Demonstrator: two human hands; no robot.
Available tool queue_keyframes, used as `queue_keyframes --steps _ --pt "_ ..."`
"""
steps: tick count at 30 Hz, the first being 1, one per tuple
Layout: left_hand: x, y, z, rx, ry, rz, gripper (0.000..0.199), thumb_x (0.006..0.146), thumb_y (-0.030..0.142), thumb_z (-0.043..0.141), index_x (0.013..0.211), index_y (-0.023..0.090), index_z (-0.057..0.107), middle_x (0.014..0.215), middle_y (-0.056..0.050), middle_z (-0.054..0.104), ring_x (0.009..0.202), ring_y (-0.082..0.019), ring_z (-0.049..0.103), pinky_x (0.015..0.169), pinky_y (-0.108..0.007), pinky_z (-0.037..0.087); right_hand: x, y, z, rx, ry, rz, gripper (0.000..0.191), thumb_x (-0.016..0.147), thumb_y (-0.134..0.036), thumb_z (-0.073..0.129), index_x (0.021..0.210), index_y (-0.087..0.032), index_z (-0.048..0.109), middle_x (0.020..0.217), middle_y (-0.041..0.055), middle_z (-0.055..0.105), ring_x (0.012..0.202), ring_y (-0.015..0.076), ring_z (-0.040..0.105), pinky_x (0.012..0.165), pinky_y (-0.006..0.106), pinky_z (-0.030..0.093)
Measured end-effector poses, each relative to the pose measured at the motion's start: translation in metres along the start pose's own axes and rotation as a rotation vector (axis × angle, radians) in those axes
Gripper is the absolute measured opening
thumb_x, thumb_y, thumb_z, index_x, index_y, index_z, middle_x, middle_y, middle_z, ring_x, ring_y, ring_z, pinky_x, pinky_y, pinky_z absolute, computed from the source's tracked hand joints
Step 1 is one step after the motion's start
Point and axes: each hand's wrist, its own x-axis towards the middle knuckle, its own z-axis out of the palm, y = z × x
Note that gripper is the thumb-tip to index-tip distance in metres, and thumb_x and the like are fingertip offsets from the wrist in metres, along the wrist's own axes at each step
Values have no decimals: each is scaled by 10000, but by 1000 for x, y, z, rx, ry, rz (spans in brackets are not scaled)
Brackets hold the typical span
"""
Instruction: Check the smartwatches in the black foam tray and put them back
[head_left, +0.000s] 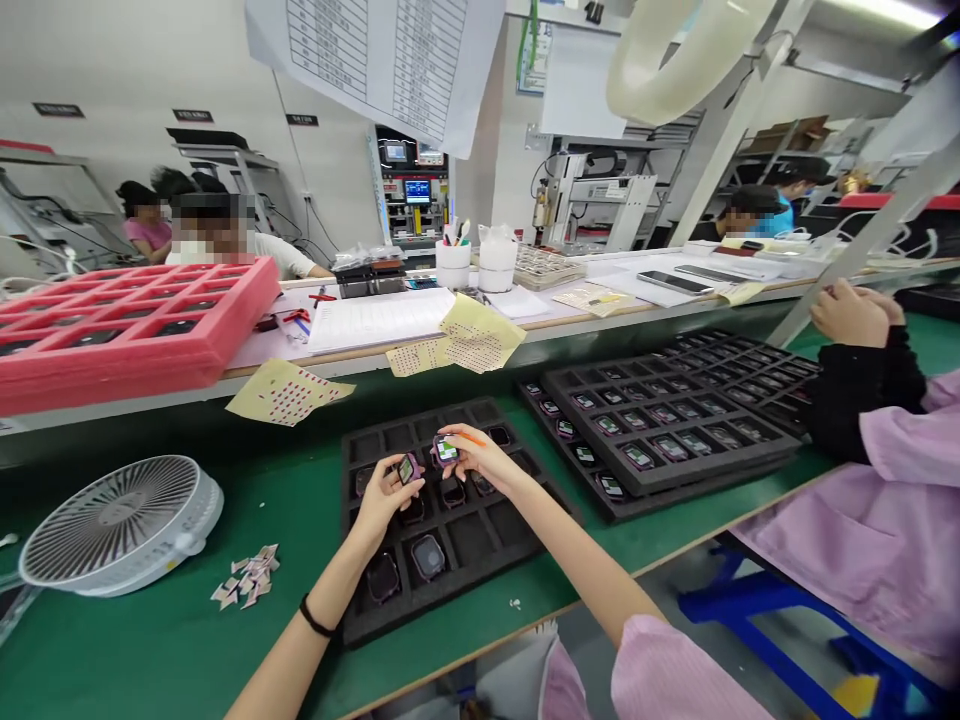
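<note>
Along the green desk (pixel 176 650), a white desk fan (pixel 120 525) lies at the far left with its grille tilted upward, and a small heap of peeled paper scraps (pixel 247 578) sits just beside it. Farther back, a pink foam tray (pixel 127 320) holds dark devices in its cells, and a sheet of dotted stickers (pixel 289 392) lies just in front of it.

Over a black foam tray (pixel 514 520), the left hand (pixel 386 495), with a dark band on its wrist, pinches a small square watch (pixel 408 468) between thumb and fingers (pixel 390 482). The right hand (pixel 480 460) is close beside it, its fingers (pixel 466 442) curled narrowly around a second watch (pixel 446 450) with a lit screen (its purple casing shows at the edges). A thin orange stick (pixel 471 438) pokes out from those fingers. More watches sit in the tray's cells directly below both hands.

To the right, a second black tray (pixel 675 465) is filled with rows of watches, overlapping a third tray behind it. At the far right, a co-worker's hands (pixel 851 315) are held together above the desk, with a pink smock (pixel 885 520) and black sleeve (pixel 862 420) below them.
</note>
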Motion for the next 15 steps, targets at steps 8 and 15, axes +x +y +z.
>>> queue_keyframes --steps 8,15 --pt "-3 -12 -6 59 11 4 584 542 202 796 1053 171 516 936 -54 640 824 -181 661 687 -276 523 5 23 5 -42 34 2 359 701 -304 714 1011 -227 548 900 13 642 579 152 680 447 212 442" --pt "-8 -10 -3 -116 -25 -25 609 534 158 801 1042 185 467 966 -71 659 964 -239 661 686 -273 537 -4 24 1 -85 108 26 346 716 -331 700 1009 -222 551 859 10 635 566 152 665 473 240 451"
